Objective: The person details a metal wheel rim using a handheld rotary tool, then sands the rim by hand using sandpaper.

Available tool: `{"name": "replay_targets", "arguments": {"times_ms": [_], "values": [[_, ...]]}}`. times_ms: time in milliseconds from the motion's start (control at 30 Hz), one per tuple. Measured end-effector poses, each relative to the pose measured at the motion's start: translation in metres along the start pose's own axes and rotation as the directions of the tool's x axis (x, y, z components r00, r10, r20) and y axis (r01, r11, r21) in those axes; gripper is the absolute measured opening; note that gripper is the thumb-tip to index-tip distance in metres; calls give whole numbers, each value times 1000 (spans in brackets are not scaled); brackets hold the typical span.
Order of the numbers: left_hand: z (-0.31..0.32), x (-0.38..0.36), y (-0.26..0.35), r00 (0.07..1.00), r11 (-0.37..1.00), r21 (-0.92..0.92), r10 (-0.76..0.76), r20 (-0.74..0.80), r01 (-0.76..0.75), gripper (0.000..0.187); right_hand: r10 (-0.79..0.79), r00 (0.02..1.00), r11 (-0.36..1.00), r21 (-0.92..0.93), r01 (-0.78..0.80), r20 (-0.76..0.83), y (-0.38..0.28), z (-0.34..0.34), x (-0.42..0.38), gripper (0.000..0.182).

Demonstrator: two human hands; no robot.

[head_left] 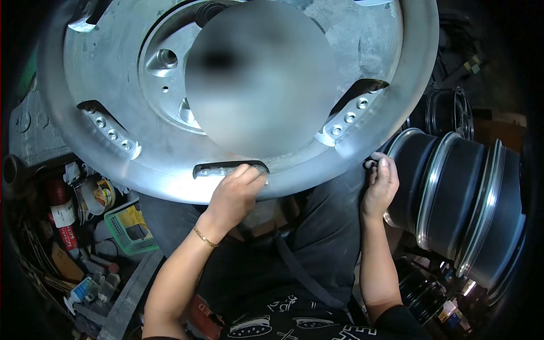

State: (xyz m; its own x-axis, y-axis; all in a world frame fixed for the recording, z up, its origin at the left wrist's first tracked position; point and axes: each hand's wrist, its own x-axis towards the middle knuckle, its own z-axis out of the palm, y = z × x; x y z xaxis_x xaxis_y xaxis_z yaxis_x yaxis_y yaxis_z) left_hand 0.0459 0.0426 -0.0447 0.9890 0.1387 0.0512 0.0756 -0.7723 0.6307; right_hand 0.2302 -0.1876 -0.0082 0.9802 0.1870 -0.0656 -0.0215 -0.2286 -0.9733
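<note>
A large grey metal wheel fills the upper view. Slots with bolt holes are cut near its rim; a grey blurred disc covers its middle. My left hand, a gold bracelet at its wrist, is at the front slot. Its fingers are pinched together against the slot's right part; their tips and whatever they hold are hidden. My right hand is raised beside the wheel's lower right edge, palm partly showing and fingers curled close together. I cannot make out what is between them.
Several dark wheel rims with shiny edges lie in a row at the right. On the left are a green basket, a red cylinder, small bottles and a metal beam. My legs are below the wheel.
</note>
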Motion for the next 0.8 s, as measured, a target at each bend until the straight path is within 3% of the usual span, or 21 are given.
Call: {"name": "replay_targets", "arguments": {"times_ms": [333, 800], "values": [[-5, 7, -8, 994, 994, -16, 105, 37, -104, 32, -30, 999, 999, 22, 30, 15, 2, 2, -1, 27], [-18, 2, -21, 988, 991, -45, 128, 81, -125, 34, -17, 1000, 1000, -2, 17, -20, 0, 3, -1, 27]]}}
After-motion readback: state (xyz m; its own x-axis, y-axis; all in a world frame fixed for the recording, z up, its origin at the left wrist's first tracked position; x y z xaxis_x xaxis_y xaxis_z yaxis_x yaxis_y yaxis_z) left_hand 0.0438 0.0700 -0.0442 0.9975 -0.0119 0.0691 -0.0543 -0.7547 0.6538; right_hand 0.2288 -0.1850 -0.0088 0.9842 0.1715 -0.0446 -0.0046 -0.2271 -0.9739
